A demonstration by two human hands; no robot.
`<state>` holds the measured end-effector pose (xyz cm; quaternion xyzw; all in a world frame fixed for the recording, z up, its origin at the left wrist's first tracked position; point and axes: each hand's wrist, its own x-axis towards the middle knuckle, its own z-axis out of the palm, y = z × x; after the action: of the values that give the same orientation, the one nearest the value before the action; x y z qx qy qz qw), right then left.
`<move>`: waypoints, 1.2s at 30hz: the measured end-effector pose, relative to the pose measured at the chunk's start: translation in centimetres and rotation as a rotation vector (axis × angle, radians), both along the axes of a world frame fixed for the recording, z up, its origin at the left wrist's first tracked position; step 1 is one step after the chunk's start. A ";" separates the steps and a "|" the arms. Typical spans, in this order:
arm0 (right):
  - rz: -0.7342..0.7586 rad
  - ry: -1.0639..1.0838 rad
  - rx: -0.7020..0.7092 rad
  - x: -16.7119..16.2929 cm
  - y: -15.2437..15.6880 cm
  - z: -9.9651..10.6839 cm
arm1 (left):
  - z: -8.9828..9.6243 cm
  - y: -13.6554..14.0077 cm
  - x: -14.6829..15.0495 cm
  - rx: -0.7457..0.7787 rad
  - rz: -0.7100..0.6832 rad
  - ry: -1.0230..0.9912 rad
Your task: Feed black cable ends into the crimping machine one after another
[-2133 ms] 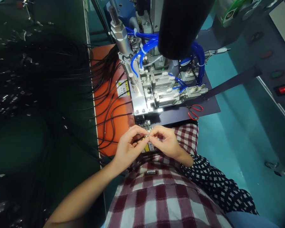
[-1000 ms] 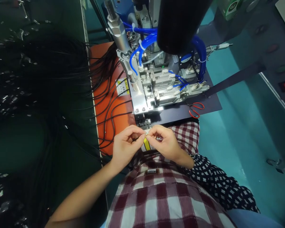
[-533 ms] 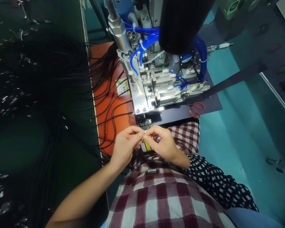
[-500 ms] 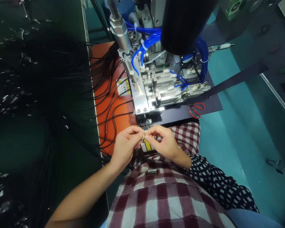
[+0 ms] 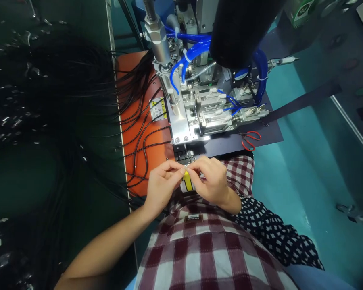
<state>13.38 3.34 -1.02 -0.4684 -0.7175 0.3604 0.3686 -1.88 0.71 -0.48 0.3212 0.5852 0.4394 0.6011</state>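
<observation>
In front of my body my left hand (image 5: 163,183) and my right hand (image 5: 211,179) meet at the fingertips. Thumb and forefinger of each are pinched together. Whatever lies between them is too small and too well covered to name. Just beneath the fingertips shows a yellow and white label (image 5: 187,183) on the front of the machine. A black fixture block (image 5: 184,155) sits right beyond my fingers, at the foot of the metal press machine (image 5: 181,125).
Black cables (image 5: 142,141) run across the orange plate (image 5: 157,153) on the left, from a large dark bundle. Red-handled snips (image 5: 251,140) lie on the dark base plate to the right. Blue air hoses (image 5: 196,48) and a black cylinder (image 5: 242,36) rise above the machine.
A pale sliver that showed between my fingertips is now hidden. My right fingers have curled and lifted slightly, and both hands stay together. The view has shifted a little.
</observation>
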 end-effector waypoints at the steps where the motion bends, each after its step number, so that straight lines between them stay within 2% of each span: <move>1: 0.002 0.037 -0.065 0.0 0.1 0.0 | 0.0 -0.1 0.1 0.056 0.006 0.043; 4: 0.041 0.297 -0.443 0.0 0.5 0.1 | 0.0 -0.2 0.3 0.297 0.015 0.169; 6: 0.101 0.462 -0.656 0.2 0.7 0.2 | -0.1 -0.2 0.3 0.389 -0.012 0.188; 8: 0.138 0.540 -0.756 0.5 0.9 0.5 | -0.2 -0.2 0.3 0.382 -0.055 0.166; 10: 0.158 0.567 -0.796 0.7 0.9 0.8 | -0.1 -0.2 0.2 0.363 -0.088 0.157; 13: 0.175 0.563 -0.814 0.9 0.7 1.1 | -0.1 -0.2 0.0 0.397 -0.110 0.161; 17: 0.148 0.515 -0.757 0.9 0.3 1.0 | -0.1 0.0 -0.3 0.366 -0.146 0.085; 19: 0.123 0.426 -0.658 1.0 0.1 0.9 | 0.0 0.2 -0.5 0.316 -0.191 0.031; 23: 0.112 0.185 -0.340 1.4 0.4 0.4 | 0.2 0.7 -0.6 0.149 -0.234 -0.065; 25: 0.143 0.146 -0.338 1.6 0.9 -0.1 | 0.4 1.0 -0.7 0.064 -0.291 -0.054; 27: 0.162 0.158 -0.432 1.8 1.6 -0.7 | 0.5 1.4 -1.0 0.046 -0.352 0.071; 29: 0.153 0.178 -0.515 2.0 2.6 -1.2 | 0.6 1.9 -1.4 0.130 -0.376 0.302; 32: 0.141 0.192 -0.579 2.4 4.2 -1.8 | 0.1 2.6 -2.2 0.381 -0.384 0.678; 34: 0.149 0.189 -0.612 2.4 5.0 -2.1 | -0.6 3.0 -2.6 0.553 -0.400 0.842; 36: 0.143 0.179 -0.636 2.4 5.6 -2.5 | -1.3 3.3 -2.8 0.692 -0.428 0.918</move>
<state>15.82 8.91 -3.48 -0.4748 -0.5651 0.6309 0.2392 -4.73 3.96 -1.79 0.7646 0.5304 0.2902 0.2233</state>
